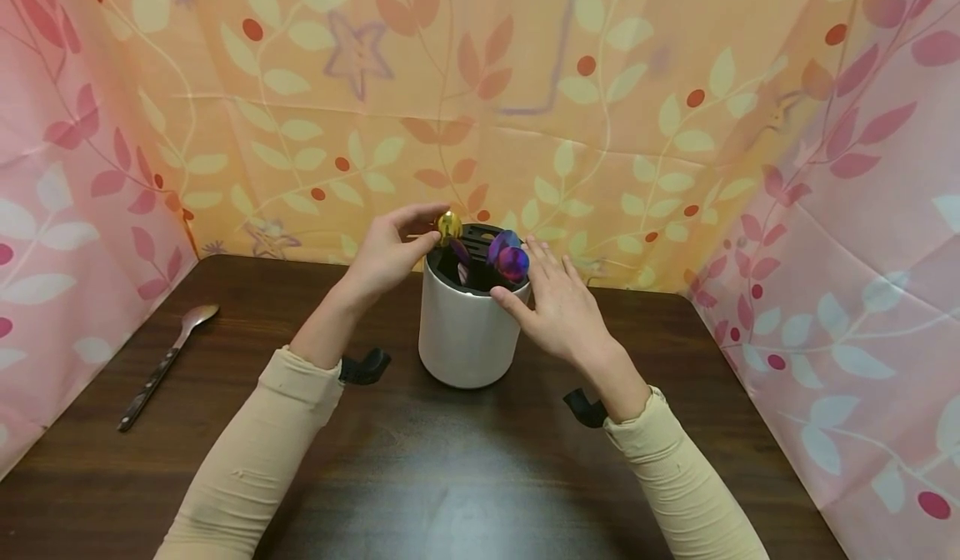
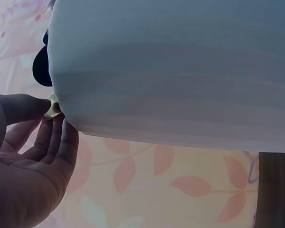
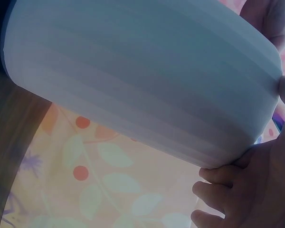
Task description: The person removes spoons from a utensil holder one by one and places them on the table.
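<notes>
A white cylindrical utensil holder (image 1: 468, 335) with a black slotted insert (image 1: 480, 239) stands upright on the table. My left hand (image 1: 386, 247) is at its left rim, pinching the gold spoon (image 1: 449, 225) between thumb and fingers. The left wrist view shows the gold piece (image 2: 52, 108) between thumb and fingertips at the rim. Shiny purple-blue spoons (image 1: 513, 263) stand in the holder, bowls up. At the right rim, my right hand (image 1: 562, 310) touches the holder with thumb in front and fingers fairly straight along the side. The spoon handles are hidden inside the holder.
A spoon with a dark riveted handle (image 1: 153, 381) lies on the dark wooden table (image 1: 450, 477) at the left. Patterned cloth (image 1: 480, 85) hangs behind and along both sides of the table. Black wrist mounts (image 1: 365, 367) stick out near both sleeves.
</notes>
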### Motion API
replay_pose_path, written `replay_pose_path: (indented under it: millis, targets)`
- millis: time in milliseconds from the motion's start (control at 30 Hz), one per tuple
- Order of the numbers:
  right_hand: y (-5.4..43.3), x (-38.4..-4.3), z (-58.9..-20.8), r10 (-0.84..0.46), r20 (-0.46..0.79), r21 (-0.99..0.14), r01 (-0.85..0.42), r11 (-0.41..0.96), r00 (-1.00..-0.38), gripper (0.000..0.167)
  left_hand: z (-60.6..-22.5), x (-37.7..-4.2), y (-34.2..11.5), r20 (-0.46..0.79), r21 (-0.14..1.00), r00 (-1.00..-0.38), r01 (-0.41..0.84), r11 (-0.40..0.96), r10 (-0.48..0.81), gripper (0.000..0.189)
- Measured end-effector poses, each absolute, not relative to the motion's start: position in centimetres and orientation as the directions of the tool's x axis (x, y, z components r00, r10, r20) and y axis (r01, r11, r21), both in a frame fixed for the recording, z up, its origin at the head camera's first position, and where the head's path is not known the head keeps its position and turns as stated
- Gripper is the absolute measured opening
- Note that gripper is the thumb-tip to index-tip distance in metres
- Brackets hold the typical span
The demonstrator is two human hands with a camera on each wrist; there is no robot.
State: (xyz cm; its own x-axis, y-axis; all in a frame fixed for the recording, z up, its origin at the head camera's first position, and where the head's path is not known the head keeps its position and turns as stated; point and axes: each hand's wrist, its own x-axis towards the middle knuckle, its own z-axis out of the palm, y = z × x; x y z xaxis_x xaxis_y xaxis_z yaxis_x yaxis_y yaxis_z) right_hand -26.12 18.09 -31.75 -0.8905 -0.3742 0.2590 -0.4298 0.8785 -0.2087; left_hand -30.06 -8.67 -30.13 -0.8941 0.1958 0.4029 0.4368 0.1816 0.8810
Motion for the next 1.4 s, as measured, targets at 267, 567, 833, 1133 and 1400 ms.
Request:
replay_pose_path:
  millis: [267,567,833,1133,1400]
  targets:
    - [18.0,-26.1,-31.8,-0.378,0.263,-0.202,-0.433,0.878,-0.888,0.098,-29.9,-30.0,-8.8,0.382,0.885,-0.903,0.419,0.202,0.197,0.039]
    - [17.9,-26.2,-31.8,-0.377,0.26,-0.205,-0.432,0.878,-0.889,0.098,-29.6,-29.8,-9.0,0.378,0.893,-0.905,0.411,0.181,0.194,0.039]
    - [18.0,-26.1,-31.7,-0.374,0.256,-0.208,-0.428,0.88,-0.891,0.097,-28.9,-29.5,-9.0,0.401,0.898,-0.905,0.419,0.136,0.139,0.039]
    - [18.0,-26.1,-31.7,-0.372,0.268,-0.205,-0.43,0.879,-0.889,0.097,-27.8,-28.8,-9.1,0.462,0.885,-0.883,0.465,0.02,0.081,0.039]
    - [18.1,-26.1,-31.9,-0.373,0.274,-0.207,-0.433,0.877,-0.886,0.098,-26.9,-27.9,-9.8,0.505,0.863,-0.863,0.504,-0.035,0.03,0.038]
